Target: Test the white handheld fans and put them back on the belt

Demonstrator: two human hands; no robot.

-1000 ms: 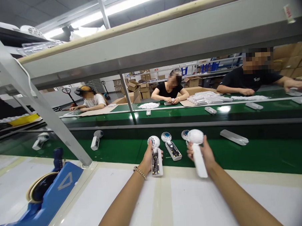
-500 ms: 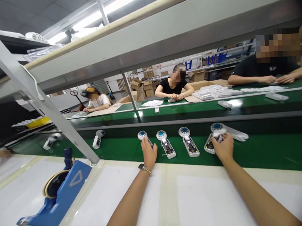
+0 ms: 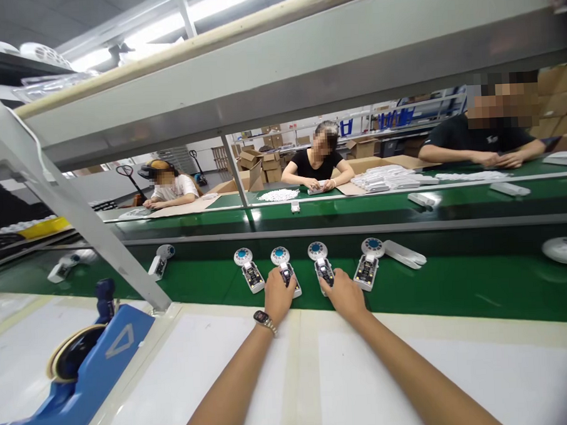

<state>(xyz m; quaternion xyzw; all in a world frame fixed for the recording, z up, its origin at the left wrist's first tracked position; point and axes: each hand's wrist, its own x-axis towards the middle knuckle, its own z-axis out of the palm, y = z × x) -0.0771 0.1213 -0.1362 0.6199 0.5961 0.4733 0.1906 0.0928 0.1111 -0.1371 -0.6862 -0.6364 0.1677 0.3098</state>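
head view. four round-headed devices lie in a row on the green belt [image 3: 479, 291], heads pointing away from me. my left hand [image 3: 280, 294] is over the second device from the left [image 3: 280, 255], covering much of its lower casing; my right hand [image 3: 346, 292] covers the near end of the third device [image 3: 318, 250]. on each hand, thumb and forefinger are spread, with part of the open casing showing between them; the other fingers are mostly hidden, so i cannot tell whether either hand pinches its device or merely rests on it. both heads stand clear, beyond the fingertips. the first device [image 3: 249, 271] lies just left of my left hand, the fourth device [image 3: 368, 265] just right of my right, dark insides visible. a white casing [image 3: 405, 255] adjoins the fourth head; i cannot tell whether they touch. another white device [image 3: 564, 250] is cut off by the right edge, and the farthest device on the left [image 3: 65, 267] is blurred. the blue tape dispenser [image 3: 84, 371] runs out of view at lower left. across the belt, three people sit with pixelated heads; the small parts near their hands are too small to make out.
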